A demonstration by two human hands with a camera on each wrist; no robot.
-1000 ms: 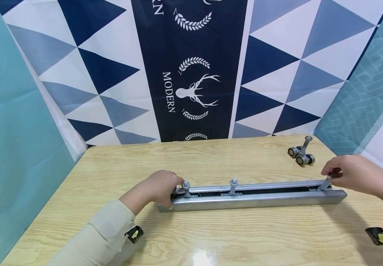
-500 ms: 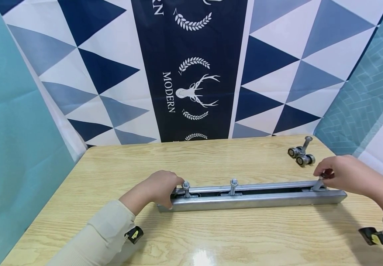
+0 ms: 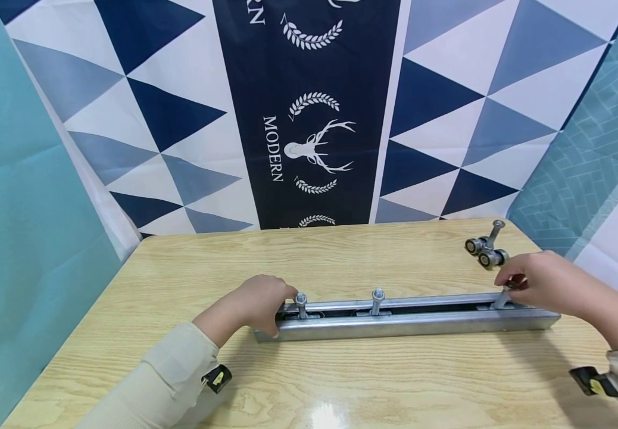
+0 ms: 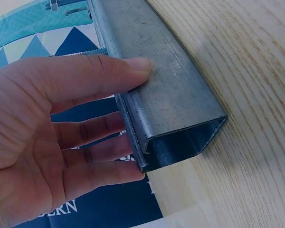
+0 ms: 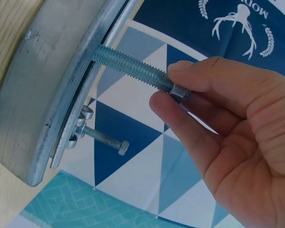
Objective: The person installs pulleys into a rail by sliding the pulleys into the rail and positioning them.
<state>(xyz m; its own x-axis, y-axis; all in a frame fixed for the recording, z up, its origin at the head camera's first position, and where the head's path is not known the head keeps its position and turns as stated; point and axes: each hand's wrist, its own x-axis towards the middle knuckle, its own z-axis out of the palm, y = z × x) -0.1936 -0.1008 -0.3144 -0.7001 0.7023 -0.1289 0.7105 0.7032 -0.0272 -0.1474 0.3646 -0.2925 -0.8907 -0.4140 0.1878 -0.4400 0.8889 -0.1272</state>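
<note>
A slotted metal rail [image 3: 411,325] lies lengthwise on the table, slot facing up. My left hand [image 3: 250,304] grips its left end; in the left wrist view the thumb [image 4: 104,73] presses the outer wall and the fingers lie along the opposite edge. Two trolley bolts, a left one [image 3: 300,304] and a middle one [image 3: 377,301], stand up out of the slot. Near the right end, my right hand [image 3: 547,283] pinches the hex-topped end of a third roller trolley's threaded bolt [image 5: 133,66], which leans slightly. That trolley's wheels are hidden inside the rail.
Behind the rail's right end, a loose four-wheeled roller trolley [image 3: 484,253] rests on the wooden table [image 3: 191,262], its bolt pointing up. A patterned cloth [image 3: 314,179] hangs along the table's back edge, with teal sheets at both sides.
My right hand has slid the pinched trolley bolt leftward along the slot, away from the rail's right end. The left hand, the other two bolts and the rail have stayed in place.
</note>
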